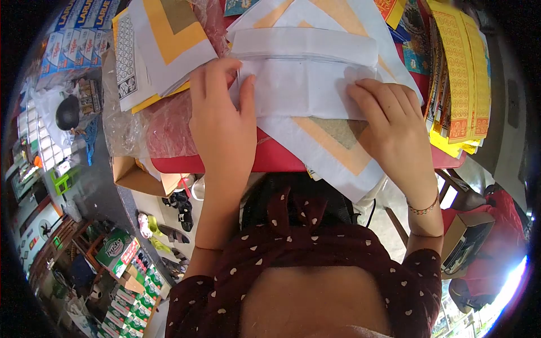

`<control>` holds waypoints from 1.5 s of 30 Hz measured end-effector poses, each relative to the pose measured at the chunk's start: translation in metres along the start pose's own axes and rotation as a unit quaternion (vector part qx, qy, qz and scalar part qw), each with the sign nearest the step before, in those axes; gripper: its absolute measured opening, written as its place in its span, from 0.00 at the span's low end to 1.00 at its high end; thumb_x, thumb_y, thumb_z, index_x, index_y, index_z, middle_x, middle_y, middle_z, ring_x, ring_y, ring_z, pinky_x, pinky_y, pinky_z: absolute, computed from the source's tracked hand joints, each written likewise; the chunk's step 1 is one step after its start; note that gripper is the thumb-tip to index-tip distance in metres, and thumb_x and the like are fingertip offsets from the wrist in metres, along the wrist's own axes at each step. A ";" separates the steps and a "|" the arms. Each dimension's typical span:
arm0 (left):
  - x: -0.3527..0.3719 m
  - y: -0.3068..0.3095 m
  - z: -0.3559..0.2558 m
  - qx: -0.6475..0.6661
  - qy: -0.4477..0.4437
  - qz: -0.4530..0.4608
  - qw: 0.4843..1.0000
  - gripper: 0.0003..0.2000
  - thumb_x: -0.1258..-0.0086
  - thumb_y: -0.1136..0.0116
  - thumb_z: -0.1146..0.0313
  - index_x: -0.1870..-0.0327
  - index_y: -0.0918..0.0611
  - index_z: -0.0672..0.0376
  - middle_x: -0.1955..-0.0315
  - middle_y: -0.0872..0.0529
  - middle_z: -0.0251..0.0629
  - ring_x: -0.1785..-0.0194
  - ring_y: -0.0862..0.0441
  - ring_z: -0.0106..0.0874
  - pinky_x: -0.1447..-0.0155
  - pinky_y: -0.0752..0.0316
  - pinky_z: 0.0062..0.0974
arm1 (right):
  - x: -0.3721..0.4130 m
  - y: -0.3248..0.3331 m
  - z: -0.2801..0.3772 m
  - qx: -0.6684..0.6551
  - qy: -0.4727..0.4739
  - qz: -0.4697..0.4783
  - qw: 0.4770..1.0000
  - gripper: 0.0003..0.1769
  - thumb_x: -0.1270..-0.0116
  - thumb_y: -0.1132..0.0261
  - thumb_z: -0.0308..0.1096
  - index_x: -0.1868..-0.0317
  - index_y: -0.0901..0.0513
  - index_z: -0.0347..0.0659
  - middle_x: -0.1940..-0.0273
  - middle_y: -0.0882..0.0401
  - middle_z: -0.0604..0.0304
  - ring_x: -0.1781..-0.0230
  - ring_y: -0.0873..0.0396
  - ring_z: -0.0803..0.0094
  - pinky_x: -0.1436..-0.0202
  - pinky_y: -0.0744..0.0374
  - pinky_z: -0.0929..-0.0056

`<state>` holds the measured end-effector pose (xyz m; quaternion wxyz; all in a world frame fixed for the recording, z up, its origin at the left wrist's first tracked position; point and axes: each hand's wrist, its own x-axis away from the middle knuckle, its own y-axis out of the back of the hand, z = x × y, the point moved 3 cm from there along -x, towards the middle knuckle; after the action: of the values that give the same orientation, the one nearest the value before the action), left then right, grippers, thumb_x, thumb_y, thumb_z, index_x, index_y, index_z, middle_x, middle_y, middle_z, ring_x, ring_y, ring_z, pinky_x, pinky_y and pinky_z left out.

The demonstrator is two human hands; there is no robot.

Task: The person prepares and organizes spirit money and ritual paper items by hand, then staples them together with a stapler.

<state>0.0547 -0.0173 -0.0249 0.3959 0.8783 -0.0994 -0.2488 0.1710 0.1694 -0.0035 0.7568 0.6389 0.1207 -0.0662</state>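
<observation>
A white paper sheet [304,79], with a folded strip along its far side, lies across a pile of papers in front of me. My left hand [222,115] is at the sheet's left end. Its curved fingers touch the edge, with the thumb spread apart from them over the paper. At the right end, my right hand [394,115] has its bent fingers together on the sheet; its thumb is hidden. Under the sheet lies white paper with an orange-and-gold square [332,146], set at a slant.
More gold-squared papers [169,39] are stacked at left on clear plastic wrap [163,127]. Yellow-and-red printed papers [459,79] are piled at right on the red table [276,160]. A cardboard box [135,174] stands below its left edge, and shoes [180,211] lie on the floor.
</observation>
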 end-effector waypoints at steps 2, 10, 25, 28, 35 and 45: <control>0.002 0.002 -0.004 -0.017 -0.006 0.039 0.999 0.09 0.33 0.42 0.73 0.53 0.22 0.59 0.61 0.19 0.42 0.60 0.19 0.41 0.57 0.24 0.34 | -0.002 0.007 -0.001 -0.032 0.020 0.064 0.997 0.30 0.52 0.34 0.26 0.44 0.18 0.53 0.51 0.23 0.57 0.55 0.25 0.59 0.47 0.26 0.62; 0.018 0.017 -0.021 -0.153 -0.110 0.131 0.973 0.20 0.38 0.46 0.77 0.44 0.19 0.48 0.52 0.20 0.39 0.54 0.21 0.41 0.54 0.28 0.38 | 0.003 -0.002 0.013 0.021 0.077 0.073 0.994 0.25 0.44 0.41 0.32 0.42 0.20 0.55 0.52 0.26 0.59 0.48 0.27 0.64 0.39 0.30 0.60; 0.051 0.020 -0.022 -0.374 -0.227 0.203 0.876 0.32 0.37 0.48 0.73 0.31 0.30 0.27 0.41 0.24 0.50 0.43 0.26 0.34 0.53 0.47 0.35 | 0.008 0.001 0.017 -0.006 0.081 0.070 0.994 0.25 0.41 0.40 0.32 0.42 0.19 0.60 0.47 0.24 0.64 0.43 0.27 0.69 0.36 0.32 0.58; 0.054 0.015 -0.023 -0.366 -0.241 0.180 0.881 0.31 0.36 0.49 0.71 0.31 0.30 0.27 0.41 0.24 0.50 0.42 0.26 0.34 0.53 0.46 0.36 | 0.009 -0.002 0.019 0.004 0.068 0.068 0.995 0.25 0.42 0.39 0.33 0.43 0.18 0.61 0.46 0.23 0.65 0.42 0.27 0.68 0.36 0.31 0.58; 0.046 0.027 -0.023 -0.334 -0.230 0.188 0.895 0.28 0.36 0.48 0.71 0.34 0.25 0.29 0.39 0.24 0.48 0.41 0.27 0.35 0.50 0.46 0.39 | 0.014 0.005 0.014 0.023 0.060 0.073 0.995 0.24 0.41 0.38 0.33 0.42 0.18 0.58 0.42 0.24 0.66 0.39 0.28 0.67 0.37 0.31 0.60; 0.041 0.051 -0.011 -0.348 -0.166 0.217 0.897 0.28 0.38 0.50 0.76 0.37 0.22 0.32 0.33 0.29 0.38 0.36 0.34 0.38 0.45 0.48 0.40 | 0.035 0.020 -0.002 0.054 -0.001 0.093 0.994 0.24 0.42 0.41 0.30 0.43 0.18 0.57 0.36 0.26 0.65 0.33 0.32 0.60 0.33 0.33 0.57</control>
<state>0.0970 -0.0596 0.0043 0.6984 0.5866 -0.2585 -0.3182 0.2094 0.1772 0.0063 0.7241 0.6874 0.0560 -0.0025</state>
